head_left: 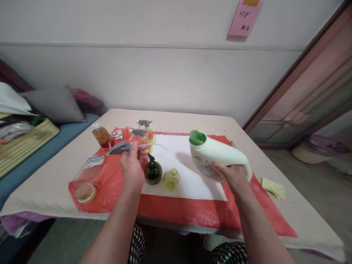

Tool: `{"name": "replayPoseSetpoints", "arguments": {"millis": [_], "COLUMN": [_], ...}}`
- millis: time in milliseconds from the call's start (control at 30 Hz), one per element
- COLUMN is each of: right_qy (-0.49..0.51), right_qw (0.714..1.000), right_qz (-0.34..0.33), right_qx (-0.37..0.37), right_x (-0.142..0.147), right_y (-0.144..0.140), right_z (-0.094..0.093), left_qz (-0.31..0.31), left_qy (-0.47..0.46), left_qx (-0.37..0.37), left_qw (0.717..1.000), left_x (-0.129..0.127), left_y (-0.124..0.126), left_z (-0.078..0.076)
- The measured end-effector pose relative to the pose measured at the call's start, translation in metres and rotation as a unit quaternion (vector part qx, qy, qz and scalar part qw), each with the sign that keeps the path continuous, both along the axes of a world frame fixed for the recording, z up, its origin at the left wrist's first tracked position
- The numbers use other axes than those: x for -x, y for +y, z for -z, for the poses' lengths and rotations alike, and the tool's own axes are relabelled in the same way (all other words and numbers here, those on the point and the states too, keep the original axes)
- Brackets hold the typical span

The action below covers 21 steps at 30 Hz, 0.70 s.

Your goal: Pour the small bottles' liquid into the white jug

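Head cam view: right hand [233, 176] is wrapped around a pale green jug [217, 156], fingers closed on its handle end, tipped sideways in the air above the white sheet [192, 176] with its green spout open and nothing pouring that I can see. Left hand [133, 167] has its fingers pinched on a grey trigger sprayer head [121, 147] with its dip tube trailing right, held up off the tabletop [255, 135]. Just below sit a dark green pump bottle [153, 171] and a small yellow-green bottle [171, 179] with an open neck, side by side. 2 orange spray bottles [145, 135] stand behind. So looks like early days: sprayer off, jug up, no filling visible yet.
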State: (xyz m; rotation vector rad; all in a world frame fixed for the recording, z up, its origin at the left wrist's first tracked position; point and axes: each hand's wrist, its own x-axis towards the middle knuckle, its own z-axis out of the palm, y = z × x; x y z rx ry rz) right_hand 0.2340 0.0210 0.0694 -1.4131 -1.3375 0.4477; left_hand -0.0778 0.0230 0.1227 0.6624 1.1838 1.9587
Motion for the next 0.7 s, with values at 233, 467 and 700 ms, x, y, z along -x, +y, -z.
{"name": "replayPoseSetpoints", "arguments": {"millis": [233, 467, 700], "right_qy": [0.345, 0.343, 0.299], "right_qw": [0.937, 0.938, 0.950], "right_qz": [0.025, 0.054, 0.064], "right_qx": [-0.042, -0.019, 0.062], "right_x": [0.037, 0.055, 0.058], "right_y": [0.056, 0.084, 0.063], "right_z": [0.026, 0.044, 0.033], "left_qz": [0.062, 0.092, 0.052], "left_qy": [0.111, 0.227, 0.255], "left_qx": [0.055, 0.046, 0.038], "left_qw": [0.990, 0.968, 0.965], "left_x": [-0.021, -0.044, -0.031], "left_y": [0.011, 0.009, 0.008], "left_z": [0.019, 0.015, 0.015]}}
